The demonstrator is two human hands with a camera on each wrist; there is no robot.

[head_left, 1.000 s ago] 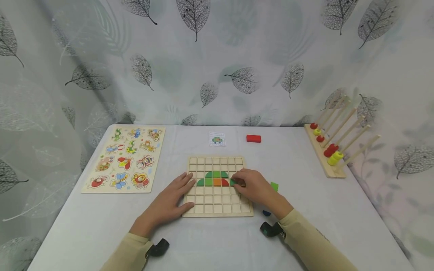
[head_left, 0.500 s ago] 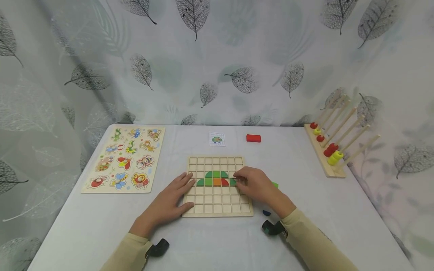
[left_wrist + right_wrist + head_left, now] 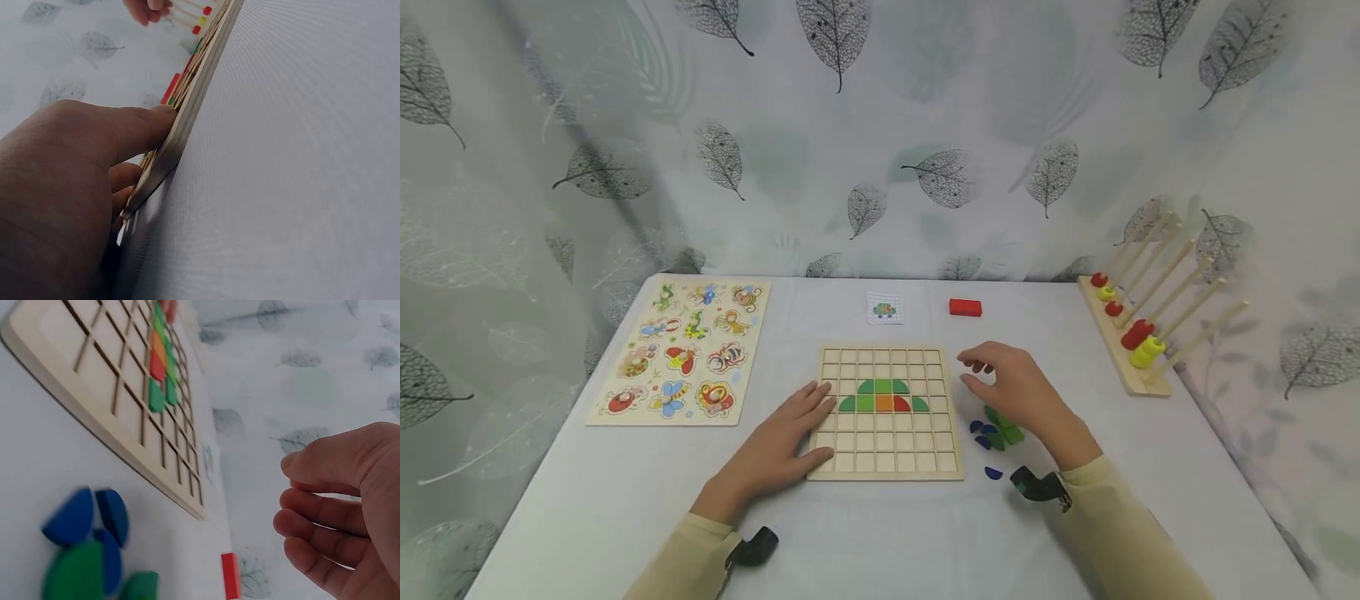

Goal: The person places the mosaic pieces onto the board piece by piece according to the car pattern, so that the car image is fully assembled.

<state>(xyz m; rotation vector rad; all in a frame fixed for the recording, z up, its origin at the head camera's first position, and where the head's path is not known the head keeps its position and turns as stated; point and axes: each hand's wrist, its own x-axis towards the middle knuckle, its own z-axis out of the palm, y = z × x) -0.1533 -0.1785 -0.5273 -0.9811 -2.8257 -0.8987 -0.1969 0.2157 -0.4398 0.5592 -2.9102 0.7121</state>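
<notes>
A wooden grid board lies on the white table, with green, orange and red pieces set in its middle rows. My left hand rests on the board's left edge, fingers straight and spread; the left wrist view shows its thumb along the edge. My right hand is raised to the right of the board, fingers loosely bent, and nothing shows between them in the right wrist view. Below it lies a small pile of green pieces and blue half-round pieces. One blue piece lies apart, nearer the front.
A red block and a printed pattern card lie behind the board. At the left is an insect picture puzzle. A wooden peg stand with red and yellow beads stands at the right. A leaf-patterned curtain hangs behind.
My right hand has let go of the green piece at the right end of the lower row and moved right, uncovering the pile. The left hand has stayed on the board.
</notes>
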